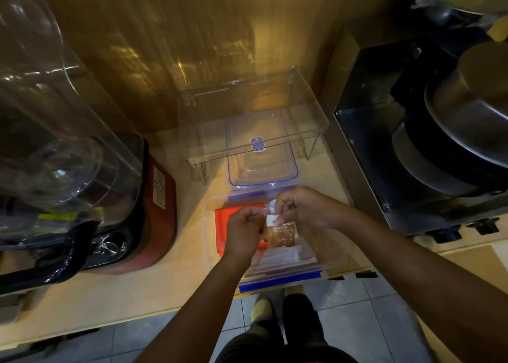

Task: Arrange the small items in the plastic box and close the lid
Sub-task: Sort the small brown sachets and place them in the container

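A clear plastic box (334,261) with blue clips sits at the counter's front edge. Inside lie an orange-red flat packet (221,225) on the left and pale packets (277,258) near the front. Its lid (262,167), clear with a blue seal, lies flat behind the box, partly under a clear stand. Both hands hover over the box. My left hand (242,232) and my right hand (299,207) together pinch a small clear brownish packet (281,235) with a white label at its top.
A clear acrylic stand (308,110) rises behind the box. A blender with a dark red base (156,211) fills the left. Stacked metal pots (453,132) and a steel appliance stand at the right. Tiled floor and my feet lie below the counter edge.
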{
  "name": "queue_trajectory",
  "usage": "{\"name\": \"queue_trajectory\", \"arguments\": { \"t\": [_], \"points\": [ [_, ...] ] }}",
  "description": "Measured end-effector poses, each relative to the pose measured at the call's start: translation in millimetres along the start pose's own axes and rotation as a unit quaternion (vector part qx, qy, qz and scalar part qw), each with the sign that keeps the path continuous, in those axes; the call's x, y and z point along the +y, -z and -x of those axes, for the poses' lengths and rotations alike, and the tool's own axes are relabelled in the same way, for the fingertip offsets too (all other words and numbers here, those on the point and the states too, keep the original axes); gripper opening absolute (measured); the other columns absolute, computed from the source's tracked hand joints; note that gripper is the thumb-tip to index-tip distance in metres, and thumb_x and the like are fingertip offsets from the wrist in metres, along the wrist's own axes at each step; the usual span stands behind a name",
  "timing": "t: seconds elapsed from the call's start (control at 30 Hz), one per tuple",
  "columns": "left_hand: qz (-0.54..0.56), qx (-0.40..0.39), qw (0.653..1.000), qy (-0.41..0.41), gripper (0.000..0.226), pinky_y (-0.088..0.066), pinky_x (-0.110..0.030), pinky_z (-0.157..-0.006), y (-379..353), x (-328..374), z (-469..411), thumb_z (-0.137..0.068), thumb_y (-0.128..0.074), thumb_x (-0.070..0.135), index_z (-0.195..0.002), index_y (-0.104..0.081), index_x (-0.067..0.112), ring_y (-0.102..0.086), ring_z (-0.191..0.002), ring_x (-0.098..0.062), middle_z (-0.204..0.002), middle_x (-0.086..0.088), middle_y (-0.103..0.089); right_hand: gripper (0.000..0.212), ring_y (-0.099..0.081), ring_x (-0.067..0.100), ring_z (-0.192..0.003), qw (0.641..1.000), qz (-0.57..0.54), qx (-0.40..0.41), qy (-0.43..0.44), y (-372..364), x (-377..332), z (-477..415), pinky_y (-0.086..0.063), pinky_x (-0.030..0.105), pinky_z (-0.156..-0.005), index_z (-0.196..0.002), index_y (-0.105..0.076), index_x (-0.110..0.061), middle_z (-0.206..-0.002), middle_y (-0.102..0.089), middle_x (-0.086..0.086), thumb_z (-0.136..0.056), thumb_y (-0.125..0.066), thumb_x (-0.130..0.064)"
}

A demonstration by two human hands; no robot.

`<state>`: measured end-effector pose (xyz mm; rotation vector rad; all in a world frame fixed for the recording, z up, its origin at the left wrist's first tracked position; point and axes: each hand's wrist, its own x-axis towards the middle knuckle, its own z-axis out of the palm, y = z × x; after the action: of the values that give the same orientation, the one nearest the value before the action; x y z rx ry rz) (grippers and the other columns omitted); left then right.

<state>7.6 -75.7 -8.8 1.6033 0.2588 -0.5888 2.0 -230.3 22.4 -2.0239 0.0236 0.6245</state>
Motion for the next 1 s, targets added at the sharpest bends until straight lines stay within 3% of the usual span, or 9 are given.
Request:
{"name": "queue_trajectory", "arguments": {
  "t": [0.13, 0.27, 0.47, 0.53, 0.6, 0.7, 0.83, 0.9, 1.0],
  "points": [
    [0.021, -0.036, 0.999, 0.013, 0.023, -0.052, -0.019, -0.046, -2, 3, 3, -0.091, -0.049, -0.002, -0.08, -0.067, 0.008, -0.059, -0.05, -0.01, -0.067, -0.009, -0.06, 0.011, -0.05, 0.003, -0.07, 0.995, 0.073, 0.066, 0.014, -1, 12, -2, -0.044, 0.026, -0.07, -0.077, -0.062, -0.013, -0.076, -0.053, -0.009, -0.075, -0.073, -0.011],
    [0.036, -0.045, 0.998, 0.025, 0.025, -0.054, -0.022, -0.046, -6, 3, 6, -0.091, -0.046, -0.005, -0.08, -0.066, 0.006, -0.06, -0.051, -0.013, -0.067, -0.01, -0.058, 0.015, -0.051, 0.006, -0.087, 0.993, 0.063, 0.097, 0.01, -3, 19, -3, -0.044, 0.026, -0.081, -0.073, -0.06, -0.015, -0.092, -0.052, -0.008, -0.073, -0.075, -0.012],
    [0.031, -0.073, 0.996, 0.034, 0.022, -0.052, -0.024, -0.047, -12, -2, 8, -0.09, -0.059, 0.013, -0.069, -0.061, 0.008, -0.054, -0.05, -0.015, -0.062, -0.009, -0.05, 0.024, -0.055, 0.006, -0.073, 0.994, 0.067, 0.09, -0.001, -3, 29, 3, -0.045, 0.023, -0.067, -0.068, -0.053, -0.022, -0.074, -0.054, -0.009, -0.077, -0.071, -0.009],
    [0.032, -0.089, 0.994, 0.052, 0.004, -0.053, -0.02, -0.044, -18, -3, 8, -0.085, -0.063, 0.002, -0.086, -0.059, 0.002, -0.06, -0.05, -0.01, -0.07, -0.009, -0.049, 0.024, -0.052, 0.003, -0.07, 0.99, 0.107, 0.093, 0.01, -1, 32, 6, -0.042, 0.02, -0.065, -0.069, -0.052, -0.021, -0.072, -0.052, -0.012, -0.078, -0.069, -0.006],
    [0.023, -0.083, 0.994, 0.063, 0.018, -0.051, -0.019, -0.039, -25, -7, 6, -0.082, -0.058, -0.015, -0.09, -0.054, 0.0, -0.06, -0.049, -0.009, -0.074, -0.007, -0.045, 0.023, -0.052, 0.006, -0.07, 0.982, 0.164, 0.087, 0.011, 0, 35, 9, -0.038, 0.023, -0.063, -0.073, -0.05, -0.021, -0.075, -0.054, -0.01, -0.077, -0.069, -0.008],
    [-0.051, -0.088, 0.994, 0.039, 0.026, -0.051, -0.018, -0.043, -33, -17, 3, -0.079, -0.055, -0.022, -0.075, -0.052, 0.004, -0.06, -0.046, -0.006, -0.07, -0.008, -0.048, 0.019, -0.057, 0.021, -0.084, 0.956, 0.285, 0.071, 0.001, 0, 40, 11, -0.035, 0.027, -0.067, -0.086, -0.051, -0.021, -0.095, -0.065, 0.003, -0.077, -0.068, -0.017],
    [-0.178, -0.102, 0.979, -0.001, 0.027, -0.046, -0.032, -0.062, -43, -28, 1, -0.074, -0.062, -0.018, -0.068, -0.052, 0.006, -0.054, -0.073, -0.021, -0.077, -0.015, -0.055, 0.012, -0.056, 0.026, -0.099, 0.92, 0.389, 0.036, 0.015, -4, 50, 10, -0.03, 0.031, -0.087, -0.092, -0.058, -0.024, -0.102, -0.067, 0.004, -0.08, -0.06, -0.023],
    [-0.211, -0.102, 0.972, -0.008, 0.029, -0.043, -0.026, -0.053, -47, -34, -1, -0.074, -0.056, -0.02, -0.061, -0.051, 0.006, -0.056, -0.063, -0.017, -0.07, -0.016, -0.054, 0.012, -0.056, 0.026, -0.098, 0.902, 0.429, 0.031, 0.024, -7, 53, 11, -0.023, 0.031, -0.085, -0.093, -0.061, -0.023, -0.1, -0.068, 0.004, -0.081, -0.057, -0.024],
    [-0.262, -0.113, 0.958, -0.027, 0.02, -0.05, -0.038, -0.06, -52, -38, -4, -0.071, -0.052, -0.021, -0.065, -0.059, -0.004, -0.064, -0.065, -0.029, -0.075, -0.033, -0.062, 0.014, -0.055, 0.026, -0.094, 0.888, 0.456, 0.041, 0.037, -14, 58, 13, -0.015, 0.031, -0.076, -0.093, -0.063, -0.023, -0.096, -0.069, 0.004, -0.082, -0.055, -0.024]
  ]
}}
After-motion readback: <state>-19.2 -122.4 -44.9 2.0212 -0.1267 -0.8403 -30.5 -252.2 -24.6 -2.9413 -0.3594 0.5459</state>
